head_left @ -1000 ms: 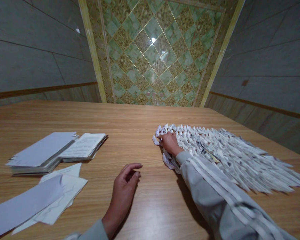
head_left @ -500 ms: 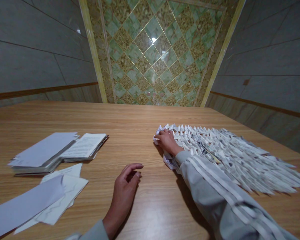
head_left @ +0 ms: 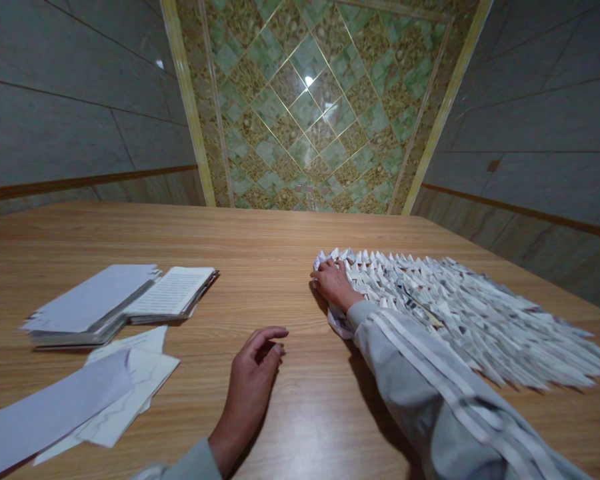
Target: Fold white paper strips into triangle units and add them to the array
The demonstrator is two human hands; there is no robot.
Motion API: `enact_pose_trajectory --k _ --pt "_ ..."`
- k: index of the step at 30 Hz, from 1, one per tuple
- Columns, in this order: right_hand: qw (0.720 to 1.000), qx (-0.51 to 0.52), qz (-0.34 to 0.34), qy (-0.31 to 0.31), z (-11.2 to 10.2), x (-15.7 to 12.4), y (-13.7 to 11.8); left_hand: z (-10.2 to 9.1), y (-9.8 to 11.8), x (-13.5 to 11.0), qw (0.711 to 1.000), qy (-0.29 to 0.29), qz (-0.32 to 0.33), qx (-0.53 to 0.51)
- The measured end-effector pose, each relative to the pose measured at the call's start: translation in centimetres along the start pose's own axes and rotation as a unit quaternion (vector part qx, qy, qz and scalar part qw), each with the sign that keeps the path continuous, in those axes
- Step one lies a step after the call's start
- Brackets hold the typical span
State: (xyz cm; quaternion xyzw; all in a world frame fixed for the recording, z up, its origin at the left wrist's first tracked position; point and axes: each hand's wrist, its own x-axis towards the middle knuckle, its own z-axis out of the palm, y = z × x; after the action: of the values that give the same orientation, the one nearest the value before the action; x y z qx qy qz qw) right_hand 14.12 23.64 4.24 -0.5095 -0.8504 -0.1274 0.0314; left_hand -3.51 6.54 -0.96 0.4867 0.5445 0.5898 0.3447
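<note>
At the folded papers' (head_left: 465, 307) left end: right hand (head_left: 334, 283), grip indeterminable.
Papers extend rightward; left hand (head_left: 251, 370), empty, half-curled, is farther.

Lighting: dim; side walls (head_left: 80, 120) darkest. Glare: bright spot on tiles (head_left: 307, 110), pale sheen on table (head_left: 307, 420). Shadow: beneath right sleeve (head_left: 415, 360). Distortion: wide-angle; folded papers (head_left: 510, 333) stretched, soft toward right edge.

The flat, light-brown wooden tabletop (head_left: 260, 280) showed streaked grain, the pointed, white-and-grey folded paper pieces (head_left: 480, 313) dark flecks, the long grey fabric sleeve (head_left: 410, 367) white stripes, and the glossy tiled panel (head_left: 306, 110) green-and-brown diamonds.
</note>
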Motion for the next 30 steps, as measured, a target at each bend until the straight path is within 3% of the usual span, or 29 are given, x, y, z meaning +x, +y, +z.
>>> enact_pose_trajectory --k 5,8,12,16,19,22,27,30 --pt "1.000 0.030 -0.004 0.001 -2.0 -0.3 0.1 -0.1 0.1 0.1 1.000 -0.005 0.006 0.005" --pt "0.997 0.069 -0.018 0.004 -3.9 -2.2 -0.4 -0.1 0.2 -0.2 1.000 -0.012 0.009 0.015" --pt "0.988 0.136 -0.069 0.014 -5.6 -8.5 -2.3 -0.2 1.1 -0.7 0.999 -0.016 0.025 0.043" --pt "0.961 0.245 -0.123 0.043 -4.9 -16.5 -4.8 -1.9 3.8 0.6 0.993 -0.002 0.061 0.102" --pt "0.928 0.336 -0.136 0.083 -3.4 -20.3 -6.0 -5.3 6.4 3.9 0.979 0.000 0.098 0.181" --pt "0.924 0.344 -0.143 0.088 -2.3 -21.6 -6.5 -10.6 8.3 8.4 0.945 0.012 0.089 0.314" --pt "0.926 0.342 -0.150 0.057 -1.7 -21.6 -6.8 -19.7 8.5 13.6 0.840 0.032 -0.038 0.540" --pt "0.924 0.343 -0.160 0.056 -1.3 -21.6 -6.7 -23.3 7.6 14.6 0.781 0.006 -0.106 0.615"
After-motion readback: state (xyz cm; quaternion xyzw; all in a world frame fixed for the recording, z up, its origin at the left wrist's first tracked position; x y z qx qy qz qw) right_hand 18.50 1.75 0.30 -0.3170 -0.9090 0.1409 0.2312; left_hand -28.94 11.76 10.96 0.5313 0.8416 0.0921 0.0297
